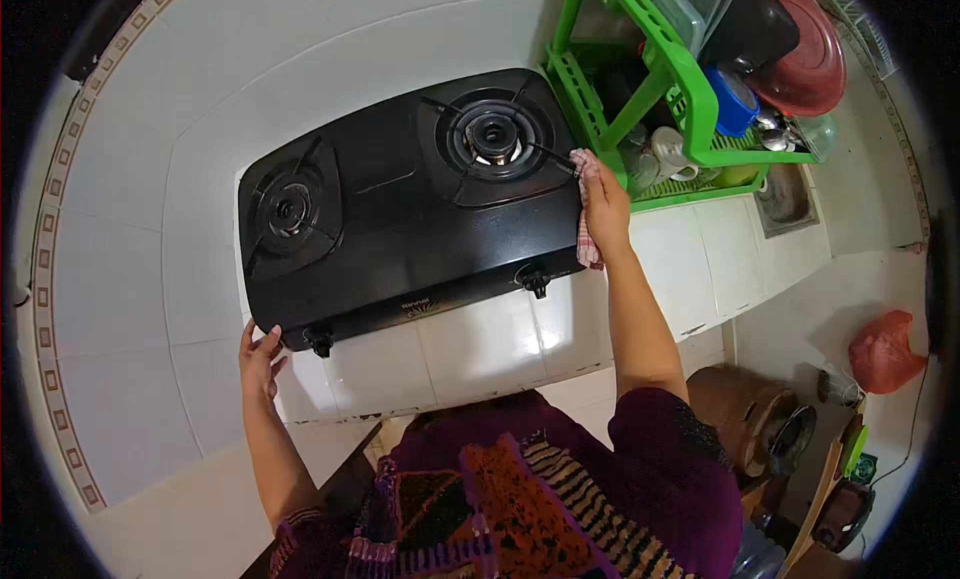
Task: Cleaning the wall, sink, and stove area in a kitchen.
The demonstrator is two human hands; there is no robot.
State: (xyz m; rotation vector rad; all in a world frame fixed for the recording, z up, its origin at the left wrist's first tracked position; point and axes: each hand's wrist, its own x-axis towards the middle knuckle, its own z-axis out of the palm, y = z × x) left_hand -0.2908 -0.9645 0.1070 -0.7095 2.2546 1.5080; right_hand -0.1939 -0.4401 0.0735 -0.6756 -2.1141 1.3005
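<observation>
A black two-burner gas stove (390, 226) stands on the white tiled counter, slightly askew, with two knobs along its front. My right hand (606, 204) presses a red-and-white checked cloth (587, 241) against the stove's right edge, near the larger burner (493, 135). At the stove's front left corner, my left hand (262, 358) touches the edge with its fingers spread and nothing seen in it. The smaller burner (285, 210) lies at the left. Part of the cloth is hidden beneath my right hand.
A green plastic dish rack (690, 200) with mugs, spoons, a blue container and a red lid adjoins the stove's right side. Beyond it is a sink (786, 196). White tiled wall (112, 279) borders the left and back. A red plastic bag (886, 352) hangs at lower right.
</observation>
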